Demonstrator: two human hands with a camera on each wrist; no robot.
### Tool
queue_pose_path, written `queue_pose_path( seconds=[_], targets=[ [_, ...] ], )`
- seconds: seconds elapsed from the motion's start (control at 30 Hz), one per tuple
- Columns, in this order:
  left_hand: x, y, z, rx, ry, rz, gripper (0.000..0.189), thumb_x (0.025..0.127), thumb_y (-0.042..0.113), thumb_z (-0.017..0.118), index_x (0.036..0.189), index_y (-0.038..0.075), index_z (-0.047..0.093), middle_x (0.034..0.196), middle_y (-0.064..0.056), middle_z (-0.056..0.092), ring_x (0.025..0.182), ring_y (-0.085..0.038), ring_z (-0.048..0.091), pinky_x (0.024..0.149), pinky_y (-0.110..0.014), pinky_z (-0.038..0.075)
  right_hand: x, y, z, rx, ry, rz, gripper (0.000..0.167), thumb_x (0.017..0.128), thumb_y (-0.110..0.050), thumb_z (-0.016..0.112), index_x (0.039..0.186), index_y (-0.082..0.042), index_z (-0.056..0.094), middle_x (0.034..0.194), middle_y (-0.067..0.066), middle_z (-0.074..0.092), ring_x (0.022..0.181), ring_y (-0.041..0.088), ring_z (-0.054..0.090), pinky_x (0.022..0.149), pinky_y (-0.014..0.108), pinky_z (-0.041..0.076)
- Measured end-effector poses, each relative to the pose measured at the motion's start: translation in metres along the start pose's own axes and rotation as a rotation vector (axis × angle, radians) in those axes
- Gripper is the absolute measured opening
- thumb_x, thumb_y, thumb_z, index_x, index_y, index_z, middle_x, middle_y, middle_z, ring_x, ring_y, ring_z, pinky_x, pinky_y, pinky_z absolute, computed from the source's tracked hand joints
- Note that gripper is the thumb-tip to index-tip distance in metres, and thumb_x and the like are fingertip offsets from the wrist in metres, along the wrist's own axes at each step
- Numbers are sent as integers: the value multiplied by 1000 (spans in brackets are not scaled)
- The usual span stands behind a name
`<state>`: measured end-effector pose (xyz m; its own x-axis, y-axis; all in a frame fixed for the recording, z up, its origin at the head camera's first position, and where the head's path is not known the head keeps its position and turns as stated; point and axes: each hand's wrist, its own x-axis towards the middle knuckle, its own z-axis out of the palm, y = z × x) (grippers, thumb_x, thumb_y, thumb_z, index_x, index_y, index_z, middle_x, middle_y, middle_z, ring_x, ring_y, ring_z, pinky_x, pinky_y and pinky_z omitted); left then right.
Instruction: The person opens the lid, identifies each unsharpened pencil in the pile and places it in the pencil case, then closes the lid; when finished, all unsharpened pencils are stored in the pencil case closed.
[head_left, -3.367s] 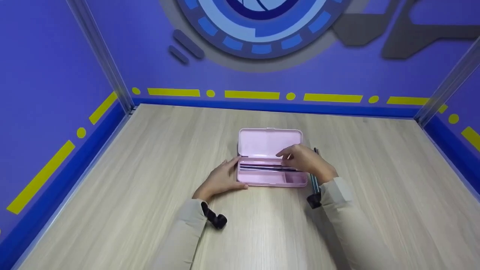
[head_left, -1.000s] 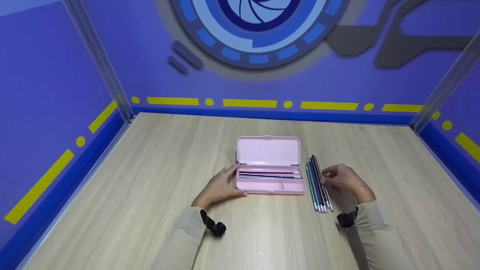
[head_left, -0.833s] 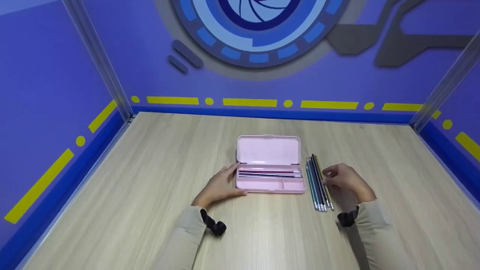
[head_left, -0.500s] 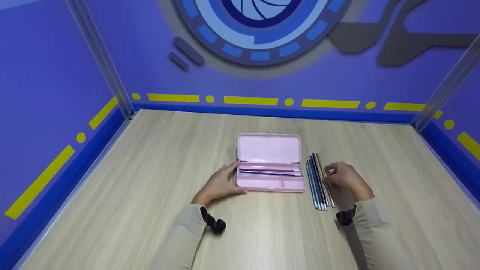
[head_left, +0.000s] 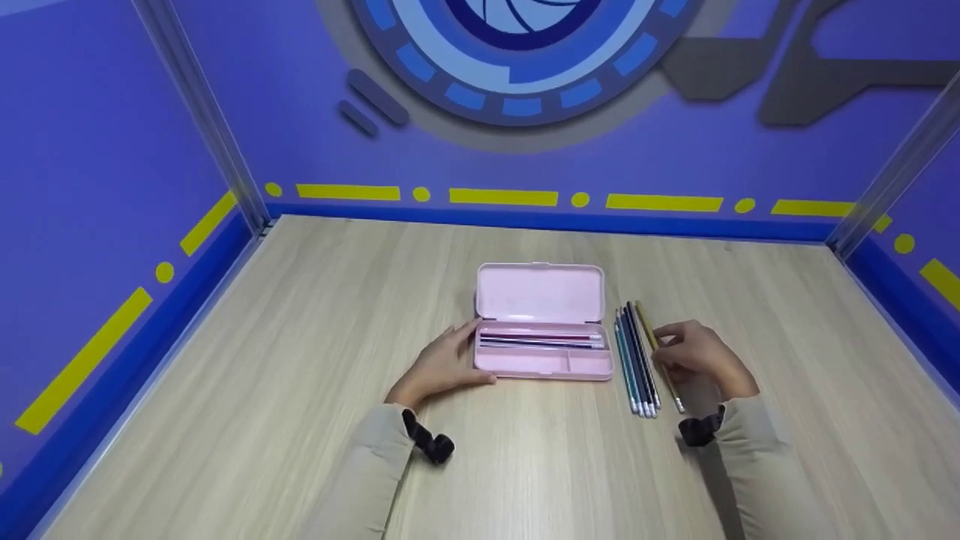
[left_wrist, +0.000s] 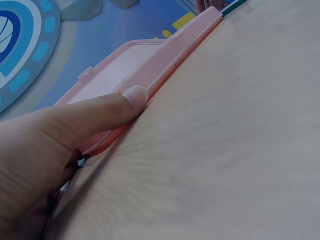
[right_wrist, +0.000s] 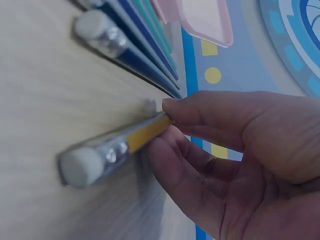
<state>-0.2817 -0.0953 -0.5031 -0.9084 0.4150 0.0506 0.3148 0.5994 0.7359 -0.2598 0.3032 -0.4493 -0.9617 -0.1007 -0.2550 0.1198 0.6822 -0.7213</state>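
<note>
The step in hand looked to be the separating of one pencil from its neighbours: the right hand (head_left: pixel 694 351) held the yellow pencil (right_wrist: pixel 142 135) in a narrow pinch between thumb and fingers, partway along its shaft, with the white eraser end toward the near side. The pencil lay at a slant just right of the loose pencils (head_left: pixel 636 360), its near end apart from them and its far end close to theirs; whether its eraser end touched the table (head_left: pixel 315 330) could not be told. The left hand (head_left: pixel 442 362) spanned the left end of the pink pencil case (head_left: pixel 525 361), thumb on the near wall and fingers toward the far corner, though the fingertips were partly hidden. The case stood left of the loose pencils, its lid (head_left: pixel 540 292) folded back on the far side, and more pencils (head_left: pixel 540 341) lay left to right in its far compartment. As a judgement, the next move called for a steady pinch and a lift that cleared the neighbouring pencils; laying the yellow one alongside those in the case would have needed about a quarter turn, with the left hand bracing the case.
</note>
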Motion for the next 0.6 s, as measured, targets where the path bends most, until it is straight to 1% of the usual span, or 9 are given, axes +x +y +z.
queue_pose_path(
  seconds=[0.13,0.33,0.47,0.6],
  targets=[
    [-1,1,-1,-7,1,-9,102,66,48,84,151,22,33,154,-9,36,142,-43,25,116,-56,24,-1,-1,-3,36,-11,10,60,83,-6,62,136,15,42,95,18,65,68,10,61,62,29,59],
    [-2,3,-1,-13,-4,-26,103,66,47,84,152,22,32,155,-9,35,143,-42,24,116,-57,23,0,-5,-6,16,-7,-5,57,85,-4,59,137,12,43,99,20,66,69,12,61,61,29,57],
    [-1,4,0,0,-1,-27,102,66,48,84,151,22,32,154,-9,36,143,-44,23,117,-56,22,1,-9,-6,-7,24,-16,53,86,-4,56,136,8,46,103,22,65,70,13,60,60,29,56],
    [-1,2,0,13,4,-24,102,66,48,84,151,21,33,154,-9,36,142,-44,24,117,-56,23,2,-14,-6,-17,62,-51,50,87,-4,55,135,6,49,107,26,64,70,14,60,60,29,56]
  ],
)
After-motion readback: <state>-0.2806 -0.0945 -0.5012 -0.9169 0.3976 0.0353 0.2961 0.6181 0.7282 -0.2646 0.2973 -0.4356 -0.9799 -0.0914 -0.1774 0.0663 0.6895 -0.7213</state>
